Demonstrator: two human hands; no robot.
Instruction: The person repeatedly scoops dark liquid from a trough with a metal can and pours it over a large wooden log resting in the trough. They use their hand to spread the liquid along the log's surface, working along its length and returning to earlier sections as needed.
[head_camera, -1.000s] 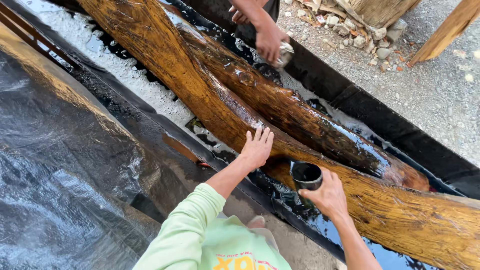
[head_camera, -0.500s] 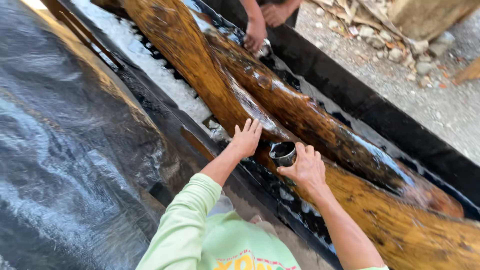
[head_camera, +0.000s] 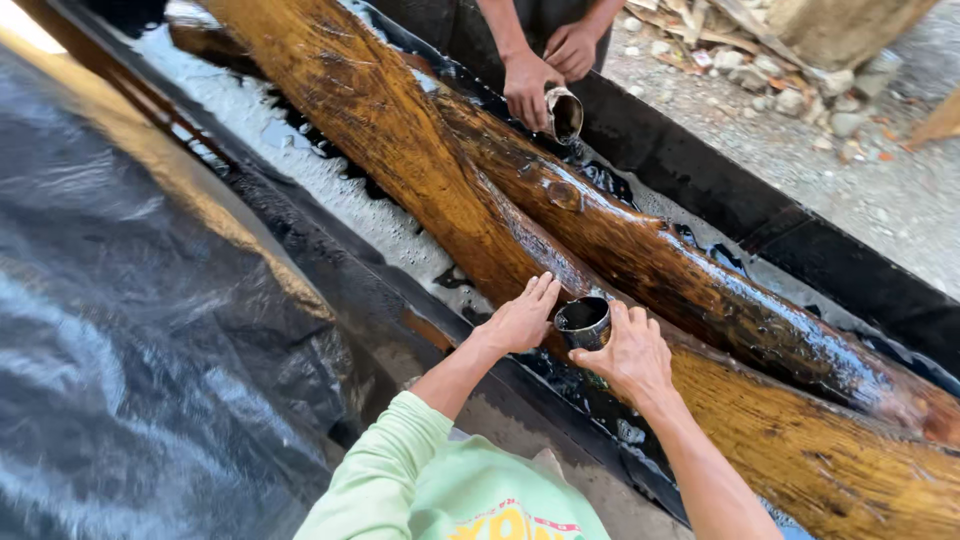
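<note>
Two long wet brown logs lie in a black-lined trough: a near log (head_camera: 400, 130) and a far log (head_camera: 690, 270). My left hand (head_camera: 520, 320) rests flat, fingers apart, on the near log. My right hand (head_camera: 630, 355) grips a small dark tin cup (head_camera: 583, 322) holding dark liquid, just above the same log and beside my left hand. Across the trough another person's hand (head_camera: 527, 88) tips a second tin cup (head_camera: 565, 113) over the far log.
Black plastic sheeting (head_camera: 130, 330) covers the left side. The trough's far wall (head_camera: 760, 215) runs diagonally, with dark liquid pooled at its foot. Gravel and stones (head_camera: 860, 150) lie beyond it. The other person's second hand (head_camera: 572, 48) hangs nearby.
My view has shifted along the logs. My right hand has brought the cup up close beside my left hand on the near log. The other person's cup is now tipped over the far log.
</note>
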